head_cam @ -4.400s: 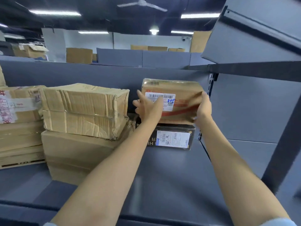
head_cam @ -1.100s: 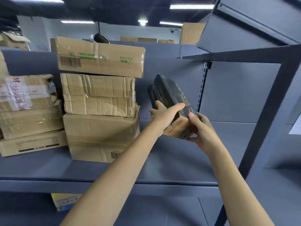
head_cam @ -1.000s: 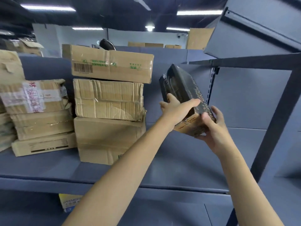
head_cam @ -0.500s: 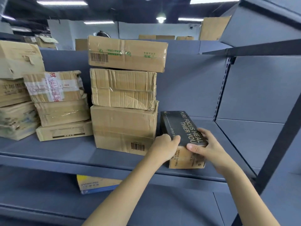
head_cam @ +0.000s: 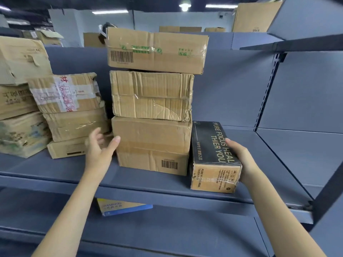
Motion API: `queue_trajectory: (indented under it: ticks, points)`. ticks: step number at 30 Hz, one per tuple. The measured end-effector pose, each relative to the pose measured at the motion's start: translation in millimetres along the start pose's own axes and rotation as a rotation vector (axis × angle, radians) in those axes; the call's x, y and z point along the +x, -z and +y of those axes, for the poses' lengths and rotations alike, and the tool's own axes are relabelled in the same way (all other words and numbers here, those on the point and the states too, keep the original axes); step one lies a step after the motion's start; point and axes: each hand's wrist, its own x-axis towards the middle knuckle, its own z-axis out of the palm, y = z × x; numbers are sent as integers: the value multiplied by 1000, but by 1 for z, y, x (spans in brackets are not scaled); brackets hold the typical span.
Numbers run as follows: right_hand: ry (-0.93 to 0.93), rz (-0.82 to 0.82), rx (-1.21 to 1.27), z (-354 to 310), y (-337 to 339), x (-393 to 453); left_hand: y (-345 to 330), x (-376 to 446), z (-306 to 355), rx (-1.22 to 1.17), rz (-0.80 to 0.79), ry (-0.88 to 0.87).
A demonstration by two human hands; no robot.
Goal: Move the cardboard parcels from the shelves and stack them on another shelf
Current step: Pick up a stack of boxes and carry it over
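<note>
A black-topped parcel (head_cam: 211,156) with gold lettering lies flat on the grey shelf (head_cam: 148,184), right beside a stack of three brown cardboard parcels (head_cam: 152,140). My right hand (head_cam: 239,160) holds the black parcel's right side, thumb on its top. My left hand (head_cam: 100,149) hovers open in front of the stack's bottom left corner, thumb at the lowest box's edge, holding nothing.
More worn parcels (head_cam: 68,112) are piled at the left of the same shelf. A yellow and blue box (head_cam: 122,207) lies on the shelf below. A dark upright post (head_cam: 326,197) stands at the right.
The black parcel was lifted, tilted, then set flat on the shelf next to the stack. My left hand has let go of it and moved left to the stack's bottom corner.
</note>
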Motion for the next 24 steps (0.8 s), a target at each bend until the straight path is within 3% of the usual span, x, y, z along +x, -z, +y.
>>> queue_trajectory:
  ticks: [3, 5, 7, 14, 24]
  points:
    - [-27, 36, 45, -4, -6, 10, -2, 17, -6, -303, -351, 199]
    - [-28, 49, 33, -4, -9, 12, -4, 28, -9, -531, -455, 350]
    - [-27, 45, 24, -5, -14, 11, -8, 39, -8, -647, -450, 426]
    - [3, 83, 10, -2, -30, -1, -18, 52, -10, -488, -462, 477]
    - [79, 95, -15, -2, -51, -49, 7, 41, 10, -526, -535, 374]
